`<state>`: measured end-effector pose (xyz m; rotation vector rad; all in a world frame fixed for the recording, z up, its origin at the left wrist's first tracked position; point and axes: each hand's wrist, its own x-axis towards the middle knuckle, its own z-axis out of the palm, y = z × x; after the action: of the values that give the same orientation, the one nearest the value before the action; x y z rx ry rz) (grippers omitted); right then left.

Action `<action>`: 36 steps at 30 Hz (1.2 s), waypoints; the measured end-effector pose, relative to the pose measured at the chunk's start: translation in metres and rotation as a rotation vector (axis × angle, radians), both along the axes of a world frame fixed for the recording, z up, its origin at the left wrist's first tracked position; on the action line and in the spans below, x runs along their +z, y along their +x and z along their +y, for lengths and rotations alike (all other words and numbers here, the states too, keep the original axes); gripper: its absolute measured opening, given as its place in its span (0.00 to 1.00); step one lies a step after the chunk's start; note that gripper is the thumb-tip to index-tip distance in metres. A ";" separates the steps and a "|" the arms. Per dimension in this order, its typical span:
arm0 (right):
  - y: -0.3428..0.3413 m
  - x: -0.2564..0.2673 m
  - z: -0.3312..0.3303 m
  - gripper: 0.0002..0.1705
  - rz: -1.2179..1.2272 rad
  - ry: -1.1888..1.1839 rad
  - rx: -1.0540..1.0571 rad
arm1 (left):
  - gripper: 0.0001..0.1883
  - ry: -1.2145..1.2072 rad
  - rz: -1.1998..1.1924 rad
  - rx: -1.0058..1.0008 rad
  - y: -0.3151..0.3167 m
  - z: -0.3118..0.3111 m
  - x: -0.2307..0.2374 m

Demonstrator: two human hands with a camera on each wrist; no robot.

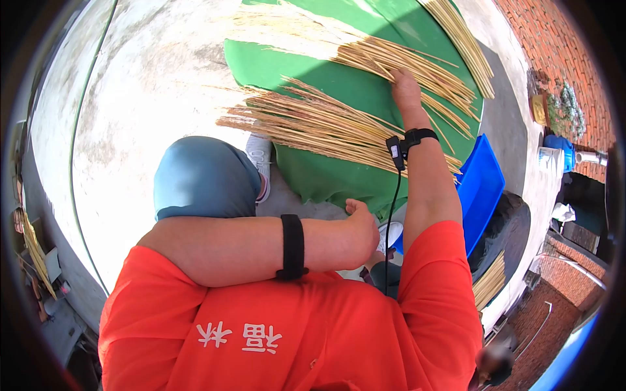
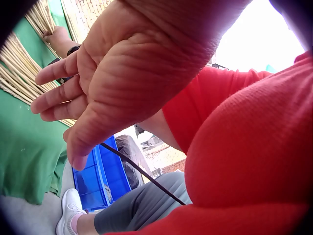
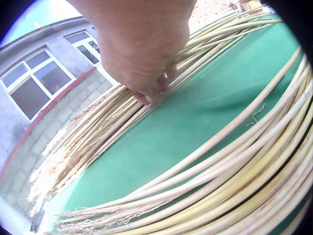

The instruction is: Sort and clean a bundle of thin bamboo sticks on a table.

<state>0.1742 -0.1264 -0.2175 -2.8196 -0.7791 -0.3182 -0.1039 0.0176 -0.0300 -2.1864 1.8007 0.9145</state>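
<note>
Dry stalks with feathery ends lie in bundles on a green cloth (image 1: 261, 65). My right hand (image 1: 405, 91) reaches to the middle bundle (image 1: 365, 52); in the right wrist view the curled fingers of my right hand (image 3: 146, 54) pinch stalks (image 3: 110, 117) at the bundle's edge. Nearer to me lies another bundle (image 1: 313, 130), under my right wrist. My left hand (image 1: 362, 231) is held in front of my body, off the cloth. In the left wrist view, my left hand (image 2: 112, 78) shows its palm, with loosely extended fingers and nothing in it.
A third bundle (image 1: 456, 45) lies at the cloth's far right. Beside the cloth on the right stands a blue bin (image 1: 482, 195), with a dark round container (image 1: 515, 228) behind it. A black cable (image 1: 390, 228) hangs from my right wrist.
</note>
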 end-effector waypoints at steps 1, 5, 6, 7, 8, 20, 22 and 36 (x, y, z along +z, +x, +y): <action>0.001 -0.001 -0.001 0.13 -0.048 0.037 0.004 | 0.20 -0.001 -0.001 -0.004 0.000 0.000 0.000; 0.001 0.007 0.004 0.12 -0.011 0.035 -0.018 | 0.21 -0.004 -0.003 -0.018 0.000 0.000 0.001; 0.003 0.006 0.004 0.13 -0.009 0.017 0.003 | 0.21 -0.005 -0.003 -0.016 0.000 0.000 0.000; 0.004 0.006 0.003 0.14 -0.006 -0.001 0.022 | 0.21 0.003 -0.012 -0.020 -0.001 -0.001 -0.001; 0.006 0.004 0.003 0.14 -0.006 -0.002 0.024 | 0.21 0.009 -0.021 -0.022 -0.002 -0.001 -0.002; 0.007 0.005 0.009 0.15 0.084 -0.132 0.017 | 0.21 -0.025 -0.018 0.050 -0.004 -0.002 -0.005; -0.002 0.009 0.012 0.16 0.120 -0.062 -0.008 | 0.20 -0.036 -0.023 0.023 -0.003 0.001 -0.003; 0.001 0.085 0.007 0.16 0.268 -0.161 0.061 | 0.36 -0.056 -0.023 0.051 -0.005 -0.013 -0.015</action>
<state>0.1752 -0.1192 -0.1328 -2.8922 -0.8613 0.1366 -0.1092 0.0047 -0.0447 -2.2770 1.7887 0.8560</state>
